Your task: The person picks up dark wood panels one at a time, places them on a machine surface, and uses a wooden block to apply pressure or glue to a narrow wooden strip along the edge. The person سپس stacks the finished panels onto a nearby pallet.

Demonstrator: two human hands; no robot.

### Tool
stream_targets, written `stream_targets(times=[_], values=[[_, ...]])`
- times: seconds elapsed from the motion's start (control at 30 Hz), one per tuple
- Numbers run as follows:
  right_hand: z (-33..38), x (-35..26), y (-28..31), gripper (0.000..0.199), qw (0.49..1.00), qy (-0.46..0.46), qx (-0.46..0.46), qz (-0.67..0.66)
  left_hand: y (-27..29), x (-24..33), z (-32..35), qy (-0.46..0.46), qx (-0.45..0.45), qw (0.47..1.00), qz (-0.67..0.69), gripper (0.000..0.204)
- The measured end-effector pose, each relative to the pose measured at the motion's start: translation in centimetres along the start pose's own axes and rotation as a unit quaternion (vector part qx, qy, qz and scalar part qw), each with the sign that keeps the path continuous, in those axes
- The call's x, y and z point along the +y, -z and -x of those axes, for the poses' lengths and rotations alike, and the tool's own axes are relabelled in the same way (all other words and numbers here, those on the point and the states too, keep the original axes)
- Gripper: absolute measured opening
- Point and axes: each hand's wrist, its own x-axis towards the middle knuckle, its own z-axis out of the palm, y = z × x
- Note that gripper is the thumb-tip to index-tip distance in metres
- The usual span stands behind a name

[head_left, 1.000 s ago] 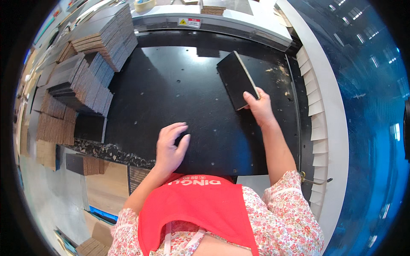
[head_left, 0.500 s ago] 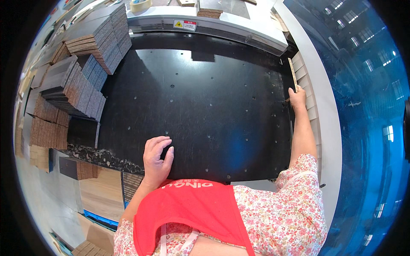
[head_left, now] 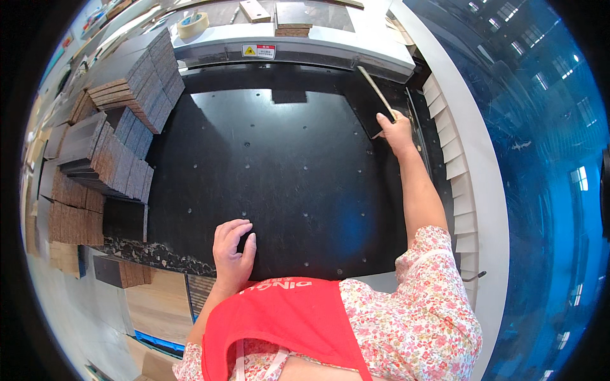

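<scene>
My right hand [head_left: 398, 134] grips the near end of a dark board [head_left: 369, 105] with a pale long edge, over the far right part of a black worktable [head_left: 267, 184]. The board is tilted on its edge, its far end close to the machine's white beam. My left hand [head_left: 234, 254] rests at the table's near edge, fingers bent, thumb apart, nothing in it. Stacks of cut boards [head_left: 130, 105] with brown cores stand along the table's left side, well beyond the left hand.
Across the back runs a white machine beam [head_left: 330, 56] with a warning label; a tape roll [head_left: 193, 25] and small board pieces [head_left: 293, 20] lie on it. Pale overlapping flaps [head_left: 455, 149] and a white frame [head_left: 486, 190] border the right side, beside a blue panel [head_left: 546, 184].
My right hand has brought the board left, away from the right-hand flaps and over the black table. The left hand stays on the near edge. The view has shifted slightly.
</scene>
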Motion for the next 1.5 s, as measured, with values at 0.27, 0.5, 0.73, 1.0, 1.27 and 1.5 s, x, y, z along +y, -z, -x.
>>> stream_targets(times=[0.27,0.5,0.73,1.0,1.27,1.5], values=[[-3.1,7.5,9.8,0.028,0.985,-0.083,0.136,0.063,-0.1,0.1,-0.3,-0.004,-0.01,1.0,0.021,0.018],[-1.1,4.8,11.5,0.042,0.927,-0.03,0.177,0.331,0.2,-0.2,-0.1,-0.011,-0.004,1.0,0.013,0.017],[7.3,-4.7,3.3,0.03,0.999,0.024,0.006,0.04,0.1,-0.5,0.0,-0.01,-0.005,1.0,0.018,0.017],[20.4,-10.2,-5.2,0.028,0.928,0.031,-0.346,-0.135,0.5,-0.4,0.8,0.026,0.06,0.995,0.073,0.017],[18.2,-6.3,0.5,0.026,0.983,-0.08,-0.153,-0.062,1.5,-1.0,2.5,-0.021,0.075,0.997,-0.028,0.019],[10.6,2.6,11.2,0.032,0.973,-0.15,0.173,0.032,1.0,-1.3,2.1,-0.025,0.057,0.998,-0.005,0.02]])
